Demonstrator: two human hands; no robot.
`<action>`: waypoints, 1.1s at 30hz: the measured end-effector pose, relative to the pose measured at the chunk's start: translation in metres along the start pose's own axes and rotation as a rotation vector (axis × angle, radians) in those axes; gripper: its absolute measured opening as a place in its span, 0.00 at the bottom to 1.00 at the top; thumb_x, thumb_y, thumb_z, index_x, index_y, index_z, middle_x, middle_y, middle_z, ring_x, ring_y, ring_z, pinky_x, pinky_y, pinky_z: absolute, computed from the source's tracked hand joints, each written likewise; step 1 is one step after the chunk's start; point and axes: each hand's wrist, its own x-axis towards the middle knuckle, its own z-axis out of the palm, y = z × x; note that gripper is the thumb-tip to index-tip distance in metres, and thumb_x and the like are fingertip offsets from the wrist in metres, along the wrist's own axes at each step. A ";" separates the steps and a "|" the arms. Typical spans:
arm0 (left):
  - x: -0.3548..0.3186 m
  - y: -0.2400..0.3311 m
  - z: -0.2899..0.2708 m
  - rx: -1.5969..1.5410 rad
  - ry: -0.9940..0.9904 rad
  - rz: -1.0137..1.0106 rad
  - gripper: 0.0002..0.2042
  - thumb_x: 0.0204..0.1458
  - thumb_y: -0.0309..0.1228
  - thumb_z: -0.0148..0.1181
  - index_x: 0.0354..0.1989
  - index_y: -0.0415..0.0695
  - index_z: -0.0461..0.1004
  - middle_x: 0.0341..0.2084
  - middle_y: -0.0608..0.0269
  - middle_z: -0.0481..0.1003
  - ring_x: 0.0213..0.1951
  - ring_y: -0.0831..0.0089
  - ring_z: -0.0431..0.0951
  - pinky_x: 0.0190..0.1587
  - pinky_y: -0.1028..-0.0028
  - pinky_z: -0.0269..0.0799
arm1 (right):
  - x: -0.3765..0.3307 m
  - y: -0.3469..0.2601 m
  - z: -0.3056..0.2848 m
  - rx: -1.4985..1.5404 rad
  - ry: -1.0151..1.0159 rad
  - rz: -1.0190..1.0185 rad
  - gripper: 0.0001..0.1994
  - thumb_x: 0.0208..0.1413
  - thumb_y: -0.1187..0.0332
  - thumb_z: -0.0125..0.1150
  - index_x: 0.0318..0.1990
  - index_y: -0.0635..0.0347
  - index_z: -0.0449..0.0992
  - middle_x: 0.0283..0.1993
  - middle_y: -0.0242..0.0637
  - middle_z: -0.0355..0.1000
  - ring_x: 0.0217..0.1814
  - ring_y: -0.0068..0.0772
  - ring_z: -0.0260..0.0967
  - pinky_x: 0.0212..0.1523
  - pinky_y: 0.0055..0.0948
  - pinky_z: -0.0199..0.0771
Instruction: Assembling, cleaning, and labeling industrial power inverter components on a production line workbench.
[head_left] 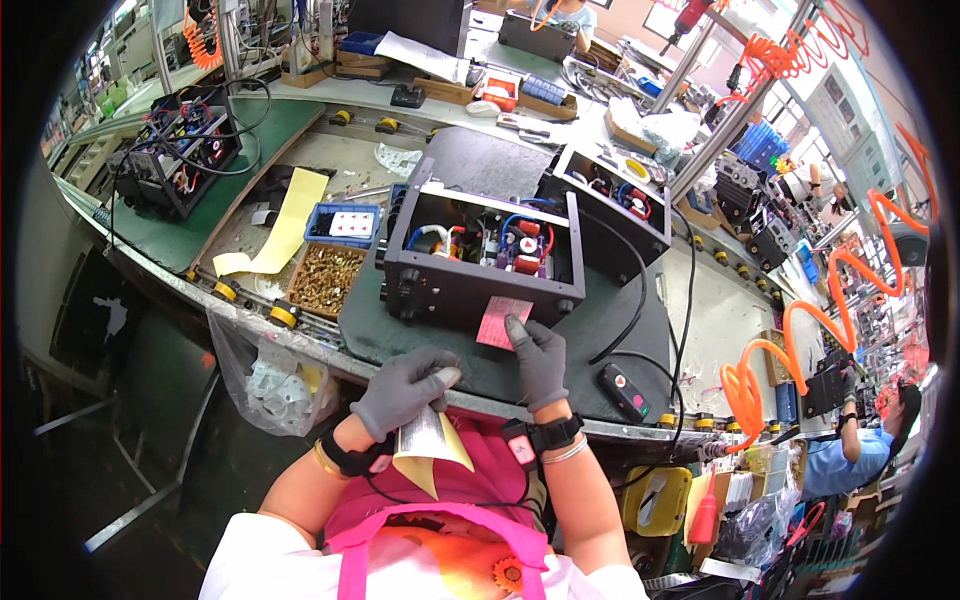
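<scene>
Both hands wear grey gloves. My right hand pinches a pink printed slip at its right edge, against the lower front of an open-topped black metal case. Coloured wires and a circuit board show inside that case. Closer to my body, my left hand is closed on a folded label sheet, white on one face and yellow on the other, which hangs below the fingers. The case rests on a dark board. Right of my right hand lies a small black handheld device with a cable.
A second open case stands behind. To the left are a bin of brass-coloured fasteners, a blue tray of labels and a yellow paper strip. An orange coiled hose hangs at right. A co-worker is at far right.
</scene>
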 end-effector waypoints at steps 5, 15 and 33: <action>-0.001 0.005 0.002 0.019 0.005 -0.006 0.17 0.57 0.35 0.56 0.48 0.35 0.72 0.24 0.66 0.74 0.24 0.81 0.74 0.30 0.79 0.71 | 0.002 0.001 0.003 -0.024 0.039 0.026 0.13 0.55 0.65 0.63 0.39 0.69 0.80 0.30 0.23 0.73 0.34 0.12 0.62 0.36 0.19 0.64; -0.002 0.014 0.002 0.028 -0.036 0.064 0.17 0.58 0.35 0.55 0.50 0.35 0.71 0.23 0.66 0.74 0.25 0.81 0.74 0.31 0.79 0.71 | 0.008 -0.021 -0.025 -0.811 -0.023 0.119 0.13 0.53 0.60 0.64 0.36 0.62 0.81 0.24 0.39 0.75 0.29 0.28 0.74 0.30 0.27 0.70; 0.001 0.050 0.038 0.292 -0.032 0.580 0.15 0.53 0.26 0.59 0.50 0.38 0.72 0.31 0.61 0.75 0.29 0.75 0.77 0.33 0.75 0.73 | -0.040 -0.067 -0.034 0.091 -0.777 0.249 0.17 0.60 0.59 0.58 0.46 0.66 0.74 0.34 0.24 0.69 0.29 0.13 0.61 0.28 0.19 0.64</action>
